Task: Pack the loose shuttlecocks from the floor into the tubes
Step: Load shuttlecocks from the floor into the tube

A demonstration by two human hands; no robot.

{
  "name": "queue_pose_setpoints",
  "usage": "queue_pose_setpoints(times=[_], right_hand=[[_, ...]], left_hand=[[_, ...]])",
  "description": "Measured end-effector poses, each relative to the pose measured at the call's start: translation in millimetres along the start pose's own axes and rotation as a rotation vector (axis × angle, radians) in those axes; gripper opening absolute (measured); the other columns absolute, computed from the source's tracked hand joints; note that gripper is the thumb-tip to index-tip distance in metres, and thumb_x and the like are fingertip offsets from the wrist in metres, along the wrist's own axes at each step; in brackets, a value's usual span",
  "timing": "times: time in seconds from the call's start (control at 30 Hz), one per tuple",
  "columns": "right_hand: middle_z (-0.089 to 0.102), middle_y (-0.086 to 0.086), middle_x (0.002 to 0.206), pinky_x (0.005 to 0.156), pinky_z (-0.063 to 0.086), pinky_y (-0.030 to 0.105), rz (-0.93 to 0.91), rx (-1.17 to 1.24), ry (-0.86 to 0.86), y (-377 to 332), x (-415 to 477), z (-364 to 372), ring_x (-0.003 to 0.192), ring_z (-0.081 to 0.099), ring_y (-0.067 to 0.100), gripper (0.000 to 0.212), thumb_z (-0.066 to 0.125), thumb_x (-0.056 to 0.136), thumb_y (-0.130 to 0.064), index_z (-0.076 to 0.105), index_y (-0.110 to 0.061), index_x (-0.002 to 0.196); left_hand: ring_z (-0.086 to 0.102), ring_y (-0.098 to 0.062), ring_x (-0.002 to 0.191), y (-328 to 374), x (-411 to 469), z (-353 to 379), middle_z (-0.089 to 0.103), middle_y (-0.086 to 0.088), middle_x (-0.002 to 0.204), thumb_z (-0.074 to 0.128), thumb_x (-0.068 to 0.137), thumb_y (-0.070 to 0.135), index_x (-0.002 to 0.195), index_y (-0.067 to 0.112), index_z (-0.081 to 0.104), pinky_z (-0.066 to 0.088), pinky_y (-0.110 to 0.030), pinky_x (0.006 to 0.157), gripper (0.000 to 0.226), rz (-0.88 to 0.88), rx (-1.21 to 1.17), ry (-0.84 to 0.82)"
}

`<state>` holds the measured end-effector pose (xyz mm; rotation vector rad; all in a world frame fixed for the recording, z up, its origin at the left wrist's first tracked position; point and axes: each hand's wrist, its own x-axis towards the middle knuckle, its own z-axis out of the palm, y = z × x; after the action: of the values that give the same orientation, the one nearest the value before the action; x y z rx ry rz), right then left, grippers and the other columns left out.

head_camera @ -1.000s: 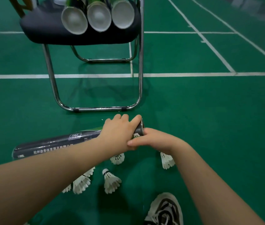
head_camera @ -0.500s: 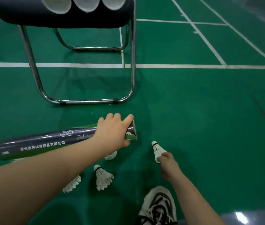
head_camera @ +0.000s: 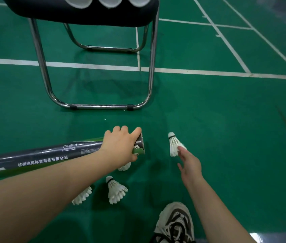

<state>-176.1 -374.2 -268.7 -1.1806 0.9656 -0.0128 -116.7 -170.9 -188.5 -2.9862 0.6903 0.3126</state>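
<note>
A long dark tube (head_camera: 51, 155) with green print lies on the green floor, its open end pointing right. My left hand (head_camera: 121, 146) grips that end from above. To the right, a white shuttlecock (head_camera: 173, 144) has its cork pointing away from me. The straight fingers of my right hand (head_camera: 189, 162) touch its feather skirt, and the thumb is held apart. Two loose shuttlecocks (head_camera: 116, 190) (head_camera: 82, 196) lie below my left forearm. A third shuttlecock (head_camera: 124, 166) is partly hidden under my left hand.
A chair with a chrome frame (head_camera: 100, 106) stands just beyond the tube. Three tube ends (head_camera: 109, 0) rest on its dark seat (head_camera: 86, 14). My shoe (head_camera: 175, 223) is at the bottom. White court lines (head_camera: 208, 72) cross the floor.
My right hand left the tube's mouth, dropped to the shuttlecock on the right, and its fingers have now straightened against the skirt. My left hand kept its hold on the tube.
</note>
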Motion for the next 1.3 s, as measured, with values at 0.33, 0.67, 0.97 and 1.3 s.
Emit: queue_pose_setpoints(times=[0.33, 0.67, 0.97, 1.3], right_hand=[[0.069, -0.007, 0.084, 0.079, 0.045, 0.006, -0.357, -0.644, -0.663, -64, -70, 60, 0.08, 0.063, -0.004, 0.028, 0.047, 0.089, 0.004, 0.07, -0.011, 0.083], [0.055, 0.003, 0.096, 0.084, 0.036, 0.033, 0.016, -0.739, -1.166, -93, -113, 157, 0.089, 0.052, 0.016, 0.03, 0.058, 0.066, -0.017, 0.054, -0.019, 0.096], [0.057, -0.007, 0.097, 0.084, 0.04, 0.031, 0.088, -0.976, -1.104, -107, -128, 219, 0.092, 0.051, 0.009, 0.021, 0.05, 0.089, -0.016, 0.051, -0.028, 0.107], [0.057, 0.005, 0.077, 0.058, 0.035, 0.023, -0.031, -1.079, -0.37, -51, -43, 224, 0.062, 0.048, 0.016, 0.009, 0.045, 0.094, -0.017, 0.051, -0.013, 0.1]], left_hand=[[0.046, -0.026, 0.102, -46, -21, -6, 0.049, -0.006, 0.11, 0.064, 0.076, 0.055, 0.133, 0.028, 0.026, 0.04, -0.036, 0.08, 0.074, -0.042, -0.042, -0.013], [0.05, -0.026, 0.095, -99, -38, -57, 0.051, -0.004, 0.1, 0.067, 0.069, 0.056, 0.117, 0.028, 0.036, 0.042, -0.035, 0.072, 0.063, -0.002, -0.118, 0.031], [0.051, -0.026, 0.088, -140, -28, -57, 0.052, -0.004, 0.095, 0.067, 0.068, 0.052, 0.112, 0.025, 0.039, 0.047, -0.036, 0.07, 0.059, -0.039, -0.273, 0.092], [0.05, -0.027, 0.085, -188, -14, -29, 0.051, -0.005, 0.094, 0.072, 0.069, 0.049, 0.106, 0.024, 0.036, 0.045, -0.036, 0.067, 0.057, -0.181, -0.295, -0.019]])
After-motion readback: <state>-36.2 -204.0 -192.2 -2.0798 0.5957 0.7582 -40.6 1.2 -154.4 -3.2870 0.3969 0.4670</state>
